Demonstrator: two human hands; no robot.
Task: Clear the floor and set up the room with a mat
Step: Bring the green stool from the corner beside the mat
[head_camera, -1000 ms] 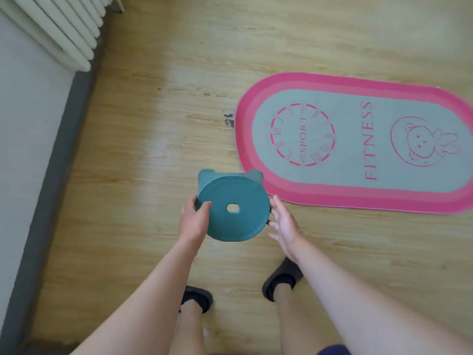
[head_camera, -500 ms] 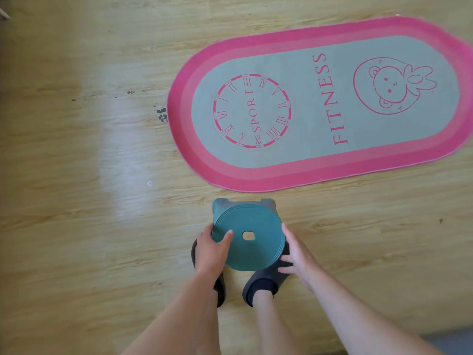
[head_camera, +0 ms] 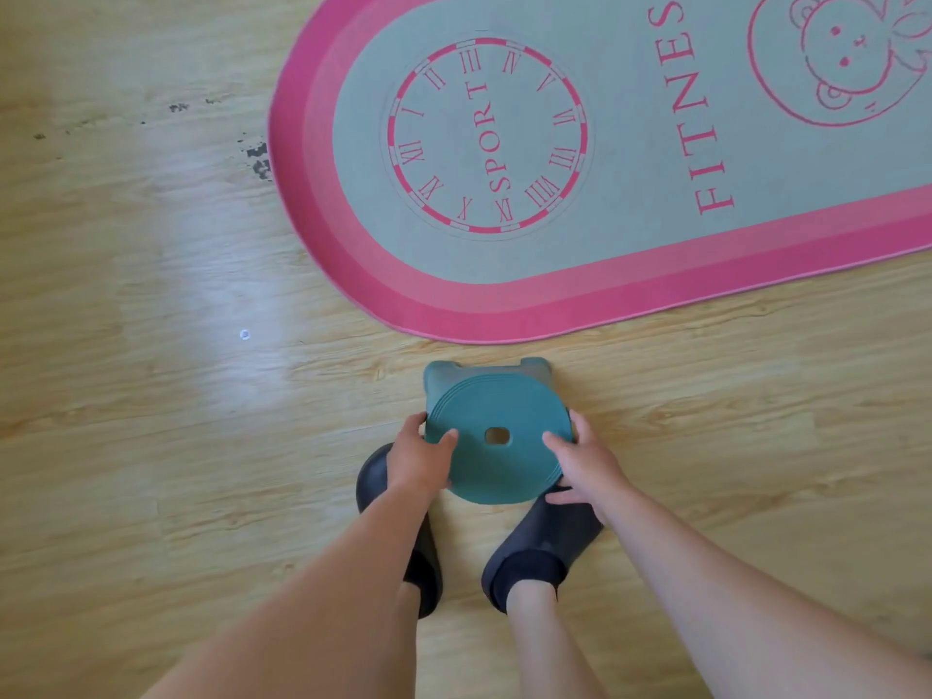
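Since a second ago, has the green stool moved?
Yes. Against the mat, the green stool has shifted right, from the rounded left end to beneath the clock print.

Home rm, prob. — wood-plank floor (head_camera: 151, 471), pink "FITNESS" mat (head_camera: 630, 143) (bunny print), small plastic stool (head_camera: 499, 471).

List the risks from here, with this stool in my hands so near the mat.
1. The left hand and right hand grip the green stool only by its seat rim. A slip could drop it onto the dark shoes close by.
2. Its legs are near the pink mat. Set down further forward, one leg might land on the border and leave the stool wobbling.
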